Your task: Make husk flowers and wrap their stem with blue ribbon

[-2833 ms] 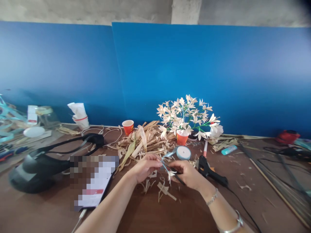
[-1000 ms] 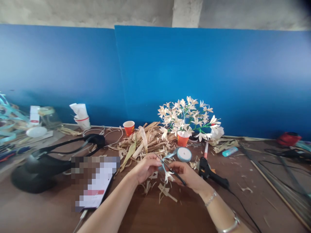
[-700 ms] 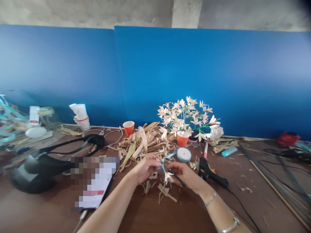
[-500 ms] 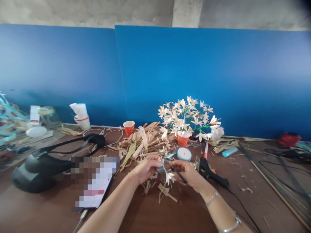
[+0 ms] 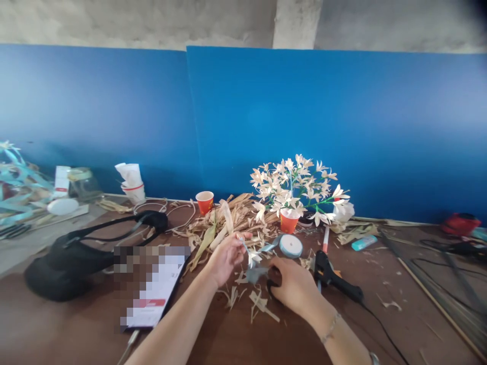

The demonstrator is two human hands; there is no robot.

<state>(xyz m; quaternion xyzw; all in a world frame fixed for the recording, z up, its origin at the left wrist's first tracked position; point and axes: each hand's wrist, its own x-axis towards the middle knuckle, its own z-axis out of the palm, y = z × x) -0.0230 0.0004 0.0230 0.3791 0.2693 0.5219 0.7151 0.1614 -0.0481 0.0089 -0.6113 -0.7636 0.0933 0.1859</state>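
My left hand [image 5: 228, 257] is closed in a pinch on the thin blue-wrapped stem of a white flower [image 5: 254, 257], whose head hangs to the right of the fingertips. My right hand [image 5: 294, 284] is wrapped round a pair of scissors [image 5: 271, 289]; a dark handle loop shows, and the blades pointing left are blurred. Between and beyond the hands lies a roll of light blue ribbon [image 5: 291, 245], its loose end reaching toward the flower. Dry husk scraps [image 5: 259, 301] are scattered on the table below the hands.
Behind stand a red paper cup [image 5: 289, 223] full of white flowers [image 5: 292, 185] and another red cup [image 5: 204, 203]. Dry husks [image 5: 228, 223] are heaped there. A black glue gun [image 5: 337, 279] trails its cord at right. A phone [image 5: 158, 289] and a black headset [image 5: 72, 263] lie left.
My hands have moved apart; the left has lifted slightly with the flower, whose head now sits higher and further left. The scissors in my right hand have swung round to point left.
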